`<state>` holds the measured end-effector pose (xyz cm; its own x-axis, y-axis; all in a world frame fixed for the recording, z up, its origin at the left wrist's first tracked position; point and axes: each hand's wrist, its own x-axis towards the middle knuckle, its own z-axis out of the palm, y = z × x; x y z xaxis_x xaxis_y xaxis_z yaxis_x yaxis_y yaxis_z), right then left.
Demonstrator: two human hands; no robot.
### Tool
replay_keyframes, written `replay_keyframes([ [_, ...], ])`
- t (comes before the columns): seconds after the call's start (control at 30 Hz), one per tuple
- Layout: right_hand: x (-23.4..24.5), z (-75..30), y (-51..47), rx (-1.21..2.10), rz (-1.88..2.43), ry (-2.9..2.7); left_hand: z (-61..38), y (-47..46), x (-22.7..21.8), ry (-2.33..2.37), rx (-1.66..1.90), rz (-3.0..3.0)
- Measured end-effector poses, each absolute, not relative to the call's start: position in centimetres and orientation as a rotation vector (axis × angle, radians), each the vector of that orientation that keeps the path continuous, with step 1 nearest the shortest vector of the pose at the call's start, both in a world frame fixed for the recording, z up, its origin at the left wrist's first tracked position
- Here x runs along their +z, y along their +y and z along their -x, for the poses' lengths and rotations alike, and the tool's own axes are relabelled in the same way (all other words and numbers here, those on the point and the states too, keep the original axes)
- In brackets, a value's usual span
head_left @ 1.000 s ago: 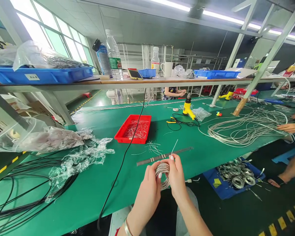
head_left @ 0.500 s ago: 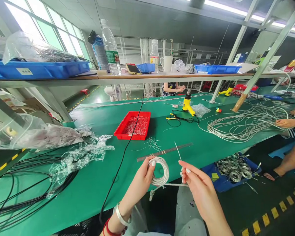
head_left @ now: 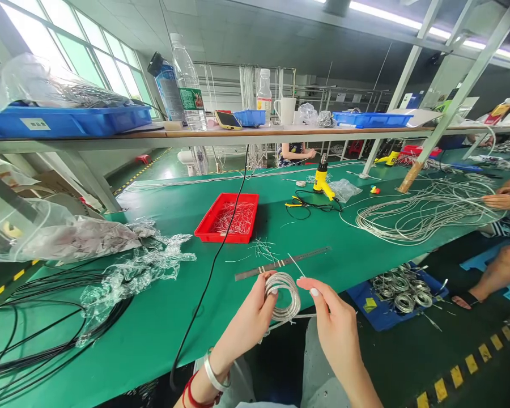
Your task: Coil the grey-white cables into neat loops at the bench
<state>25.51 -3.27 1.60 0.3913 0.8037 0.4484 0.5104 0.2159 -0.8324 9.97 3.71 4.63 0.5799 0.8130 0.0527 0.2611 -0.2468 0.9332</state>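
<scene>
My left hand (head_left: 250,320) is shut on a coil of silver braided wire (head_left: 284,297), its fingers curled around the lower left of the loops. My right hand (head_left: 334,324) is just right of the coil, with thumb and forefinger pinched on a thin pale wire end (head_left: 296,265) that rises up and to the left. A loose wire tail (head_left: 292,320) runs from the coil's bottom toward my right palm. Below the hands, a steel ruler (head_left: 283,263) lies on the green bench mat (head_left: 161,328).
A red tray of cut wires (head_left: 226,218) and loose wire pieces stand ahead. A black cable (head_left: 208,283) runs down the mat. A co-worker's hands (head_left: 499,198) rest at a large wire tangle (head_left: 425,212). A blue crate of coils (head_left: 393,297) sits on the floor.
My hands, together on the coil a second ago, have separated. The coil stays in my left hand, while my right hand has moved right and now pinches the thin wire end.
</scene>
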Motion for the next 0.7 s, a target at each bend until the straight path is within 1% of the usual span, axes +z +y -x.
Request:
replay_keyframes([
  [0.1,1.1,-24.7,-2.3,0.07,1.411,-1.417,-10.1,3.3,5.0,0.852,0.598,-1.808],
  [0.17,0.8,-24.5,-1.5,-0.028,1.467,-1.481,-10.2,3.2,5.3,0.83,0.553,-1.832],
  [0.37,1.1,-25.2,-0.2,-0.181,1.768,-1.625,-9.9,2.8,5.3,0.771,0.435,-2.035],
  [0.57,1.1,-25.3,-0.1,-0.354,1.771,-1.672,-9.7,2.8,4.9,0.709,0.287,-2.194],
  [0.7,1.1,-25.0,0.1,-0.321,1.856,-1.642,-10.1,2.4,5.2,0.739,0.326,-2.199],
])
